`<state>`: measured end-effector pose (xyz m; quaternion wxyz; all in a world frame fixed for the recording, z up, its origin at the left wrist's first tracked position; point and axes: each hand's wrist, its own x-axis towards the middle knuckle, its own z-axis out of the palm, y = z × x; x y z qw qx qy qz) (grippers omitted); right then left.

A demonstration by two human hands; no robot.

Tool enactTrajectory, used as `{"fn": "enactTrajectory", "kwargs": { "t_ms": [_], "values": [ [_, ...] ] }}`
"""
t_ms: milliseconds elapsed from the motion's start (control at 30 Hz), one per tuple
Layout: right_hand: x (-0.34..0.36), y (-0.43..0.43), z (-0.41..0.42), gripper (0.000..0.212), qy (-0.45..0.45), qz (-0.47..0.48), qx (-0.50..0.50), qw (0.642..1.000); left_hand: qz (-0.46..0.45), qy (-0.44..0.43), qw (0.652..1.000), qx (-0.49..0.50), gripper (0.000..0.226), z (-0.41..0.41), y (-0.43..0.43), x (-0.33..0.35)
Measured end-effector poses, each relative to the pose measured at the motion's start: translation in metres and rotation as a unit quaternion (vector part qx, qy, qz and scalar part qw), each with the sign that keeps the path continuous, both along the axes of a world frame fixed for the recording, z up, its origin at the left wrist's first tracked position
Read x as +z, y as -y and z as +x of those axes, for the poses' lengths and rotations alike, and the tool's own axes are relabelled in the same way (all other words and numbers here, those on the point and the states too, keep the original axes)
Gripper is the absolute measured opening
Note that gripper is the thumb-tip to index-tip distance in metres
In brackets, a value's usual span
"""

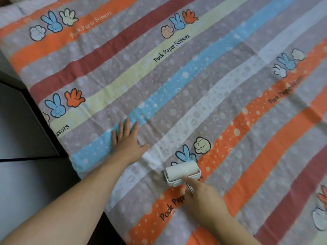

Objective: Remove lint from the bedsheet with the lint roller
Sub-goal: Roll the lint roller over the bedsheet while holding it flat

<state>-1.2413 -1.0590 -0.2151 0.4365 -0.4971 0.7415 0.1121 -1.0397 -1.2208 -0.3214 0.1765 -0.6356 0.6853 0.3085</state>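
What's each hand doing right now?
Left hand: open, pressed flat on the bedsheet.
Right hand: closed around the lint roller handle.

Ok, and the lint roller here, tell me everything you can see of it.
The lint roller is a short white drum, paper-like, set in a white plastic frame. It rests drum-down on the bedsheet, beside an orange stripe and just below a printed blue hand. Its handle is mostly hidden by the right hand, which grips it, forefinger stretched onto the frame. The drum looks clean.
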Motion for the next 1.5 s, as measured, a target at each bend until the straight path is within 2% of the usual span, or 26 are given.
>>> {"fn": "enactTrajectory", "kwargs": {
  "t_ms": [100, 200, 367, 500, 667, 800, 867, 933, 1133, 1300, 1400, 1500],
  "values": [
    [0.024, 0.024, -0.013, 0.043, 0.013, -0.003, 0.000, 1.000, 0.007, 0.013, 1.000, -0.024, 0.113, 0.003, -0.003, -0.006],
    [0.029, 0.074, -0.016, 0.040, 0.016, -0.070, -0.024, 0.997, 0.007, 0.015, 0.999, -0.030, 0.125, 0.003, -0.004, -0.018],
    [-0.011, 0.198, 0.009, 0.043, -0.014, -0.182, -0.064, 0.981, 0.003, -0.011, 0.999, -0.031, 0.125, 0.008, -0.003, -0.031],
    [-0.044, 0.252, 0.025, 0.047, -0.052, -0.164, -0.035, 0.984, 0.020, -0.025, 0.999, -0.038, 0.124, 0.011, 0.000, -0.035],
    [-0.051, 0.215, 0.021, 0.046, -0.045, -0.134, -0.008, 0.990, 0.017, -0.022, 0.999, -0.032, 0.117, 0.013, -0.001, -0.036],
    [-0.043, 0.131, 0.011, 0.046, -0.027, -0.101, -0.002, 0.995, -0.010, -0.027, 1.000, -0.004, 0.082, 0.009, -0.003, -0.033],
    [-0.044, 0.081, 0.009, 0.048, -0.024, -0.065, 0.011, 0.998, -0.030, -0.017, 0.999, -0.006, 0.074, 0.009, -0.006, -0.026],
    [-0.043, 0.036, 0.006, 0.052, -0.018, -0.042, 0.010, 0.999, -0.039, 0.001, 0.999, -0.005, 0.071, 0.008, -0.014, -0.017],
    [-0.026, -0.068, -0.002, 0.040, 0.012, 0.001, 0.007, 1.000, -0.042, 0.040, 0.998, 0.036, 0.068, 0.004, -0.080, 0.009],
    [0.011, -0.074, -0.009, 0.037, 0.013, -0.003, 0.046, 0.999, -0.067, 0.050, 0.989, 0.121, 0.083, 0.026, -0.134, 0.013],
    [0.027, -0.031, 0.010, 0.039, 0.051, -0.073, 0.027, 0.996, -0.062, 0.022, 0.974, 0.216, 0.110, 0.042, -0.143, 0.011],
    [0.008, 0.035, 0.044, 0.042, 0.076, -0.130, 0.008, 0.988, -0.068, -0.008, 0.967, 0.247, 0.126, 0.048, -0.148, 0.001]
  ]
}}
